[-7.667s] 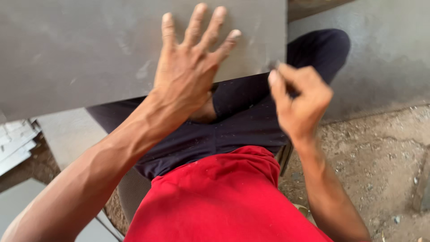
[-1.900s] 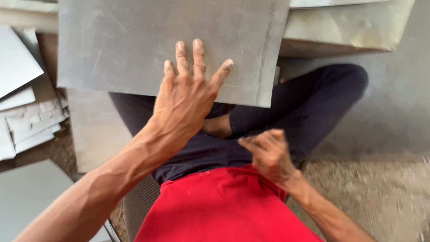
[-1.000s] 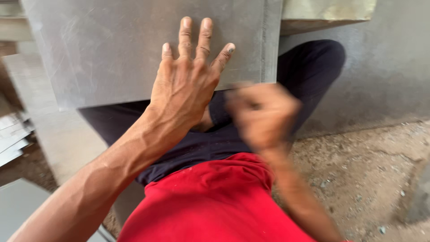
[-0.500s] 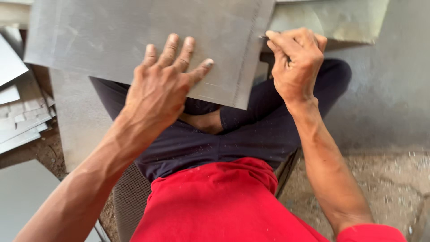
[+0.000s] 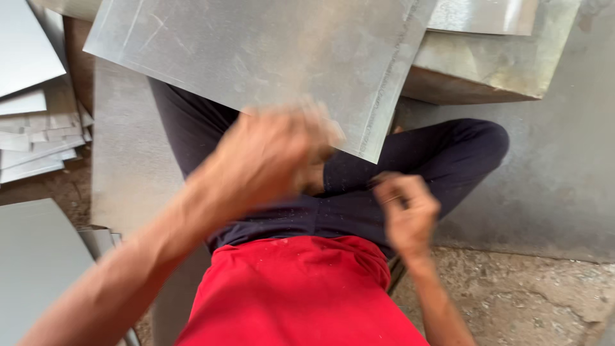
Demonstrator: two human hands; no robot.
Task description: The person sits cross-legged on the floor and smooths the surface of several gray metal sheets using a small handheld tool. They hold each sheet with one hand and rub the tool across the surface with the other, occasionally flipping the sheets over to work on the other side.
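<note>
The grey metal sheet [image 5: 256, 57] fills the top of the view, lying tilted across the person's dark-trousered lap [image 5: 359, 205], its near right corner just above the knees. All places below are told from this sheet.

Half a second ago the left hand [image 5: 269, 154] lay flat on the sheet with fingers spread, and the right hand [image 5: 407, 211] pinched at the sheet's right edge. Now both have come off: the left hand is lifted over the sheet's near edge, and the right has dropped below the corner, over the lap. So the sheet rests loose on the legs, with nothing pressing or holding it, as far as I can judge.

Right of the sheet and partly under it sits a duller metal slab [image 5: 500, 70]. Left of it lies a pile of pale offcuts [image 5: 32, 147], and a flat grey panel [image 5: 38, 263] lies below that. Below the sheet is the red shirt [image 5: 295, 295].

The left hand is badly smeared by motion; whether its grip is apart or together I cannot tell. The right fingers look curled together, perhaps on something small, but nothing shows. The sheet's far edge is cut off.
</note>
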